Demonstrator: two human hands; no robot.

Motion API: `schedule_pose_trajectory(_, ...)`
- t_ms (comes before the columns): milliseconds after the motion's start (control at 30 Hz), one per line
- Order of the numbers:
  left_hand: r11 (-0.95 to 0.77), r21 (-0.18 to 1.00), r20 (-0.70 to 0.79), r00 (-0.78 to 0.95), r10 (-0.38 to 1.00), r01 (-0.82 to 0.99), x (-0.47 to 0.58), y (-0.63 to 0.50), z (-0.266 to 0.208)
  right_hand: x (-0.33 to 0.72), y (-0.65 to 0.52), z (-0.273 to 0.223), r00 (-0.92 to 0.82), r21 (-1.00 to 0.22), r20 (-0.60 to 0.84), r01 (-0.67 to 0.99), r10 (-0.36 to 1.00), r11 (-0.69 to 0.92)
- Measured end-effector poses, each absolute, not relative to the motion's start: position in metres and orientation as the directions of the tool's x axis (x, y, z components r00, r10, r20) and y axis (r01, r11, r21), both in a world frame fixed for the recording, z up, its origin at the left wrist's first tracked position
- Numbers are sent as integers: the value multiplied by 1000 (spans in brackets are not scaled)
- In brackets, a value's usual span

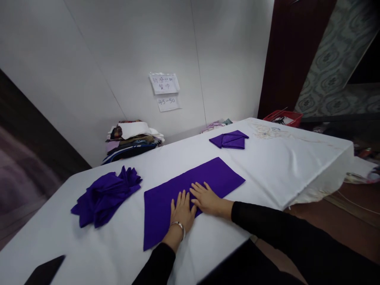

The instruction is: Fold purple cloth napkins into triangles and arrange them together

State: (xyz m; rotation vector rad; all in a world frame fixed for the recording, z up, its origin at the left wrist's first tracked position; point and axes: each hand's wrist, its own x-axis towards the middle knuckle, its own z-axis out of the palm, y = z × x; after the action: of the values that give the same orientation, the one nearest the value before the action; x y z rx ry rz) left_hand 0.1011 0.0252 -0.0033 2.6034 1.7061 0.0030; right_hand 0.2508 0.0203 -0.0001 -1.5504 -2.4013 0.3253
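Note:
A purple cloth napkin [166, 198], folded into a long flat rectangle, lies before me on the white tablecloth [118, 253]. My left hand [182, 209], with a bracelet at the wrist, rests flat on its middle, fingers stretched out. Close beside it, my right hand [206, 198] also presses flat on the napkin, fingers spread. The two thumbs nearly meet. To the left sits a crumpled heap of purple cloth [108, 196]. Farther back on the right lies a purple napkin folded into a pointed shape [230, 140].
A dark flat object [46, 271] lies at the near left table edge. Behind the table are a stack of folded clothes [133, 138] and a red basket [292, 118]. Two handwritten paper signs [164, 84] hang on the white wall. Embroidery [265, 131] marks the tablecloth's far right.

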Motion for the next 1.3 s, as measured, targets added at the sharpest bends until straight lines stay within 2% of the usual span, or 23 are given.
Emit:
schedule_pose_trajectory(100,-339,11,-26,339,940,941,79,20,-6,266,21,-5,-394,-319,67,862,917,394)
schedule_pose_trajectory(167,-287,3,-24,287,958,958,54,18,-7,300,19,-7,-339,-296,33,895,940,333)
schedule_pose_trajectory(333,-112,-24,-38,111,993,993,-14,11,-9,403,13,-17,-39,-155,3,987,999,39)
schedule_pose_trajectory(433,-40,-53,-40,38,998,998,-28,7,-4,429,11,-21,42,-78,29,996,999,-39)
schedule_pose_trajectory(500,-30,-63,-11,29,1000,998,-16,4,2,415,11,-19,7,-65,89,998,996,-2)
schedule_pose_trajectory(567,-86,-33,15,86,996,996,10,3,7,376,11,-16,-105,-99,146,988,984,120)
schedule_pose_trajectory(700,-271,40,21,270,963,962,67,3,8,271,11,-12,-413,-248,111,869,904,428)
schedule_pose_trajectory(767,-294,45,-4,294,956,955,77,4,3,237,10,-11,-504,-304,76,810,860,502)
schedule_pose_trajectory(833,-279,49,-18,280,960,959,67,6,-2,233,10,-11,-528,-329,57,791,847,515)
schedule_pose_trajectory(933,-217,51,-11,218,976,975,27,7,-8,275,14,-14,-475,-314,31,831,880,459)
schedule_pose_trajectory(1133,-26,43,-64,29,998,999,-25,18,-1,370,41,-14,-183,-164,2,970,983,181)
schedule_pose_trajectory(1200,-39,62,-55,43,998,997,-10,29,7,359,52,-6,-188,-160,-15,970,982,183)
schedule_pose_trajectory(1300,-142,103,-11,144,989,984,29,53,18,306,70,7,-343,-238,-11,913,939,331)
